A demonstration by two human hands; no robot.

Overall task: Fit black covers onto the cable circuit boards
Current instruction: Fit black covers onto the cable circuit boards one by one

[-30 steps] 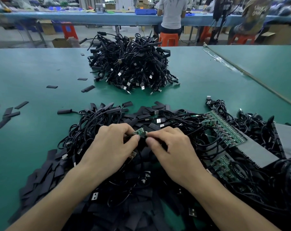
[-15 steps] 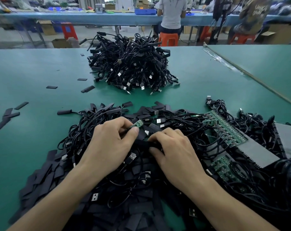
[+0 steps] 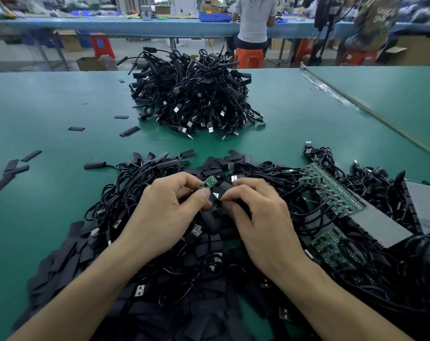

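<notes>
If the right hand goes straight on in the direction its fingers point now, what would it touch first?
Most likely the left hand: its thumb sits just ahead, pinching the small green circuit board. The black cover pinched by the right hand would arrive first. Depth is hard to judge.

**TALLY AT THE GRIP**

Hands: two, left hand (image 3: 164,212) and right hand (image 3: 263,217). In the grip: one board (image 3: 207,182), one cover (image 3: 224,187). Cable heaps: two, far heap (image 3: 196,99) beyond, near heap (image 3: 125,193) beneath. Rightward: two panels, far panel (image 3: 332,190), near panel (image 3: 328,244).
</notes>
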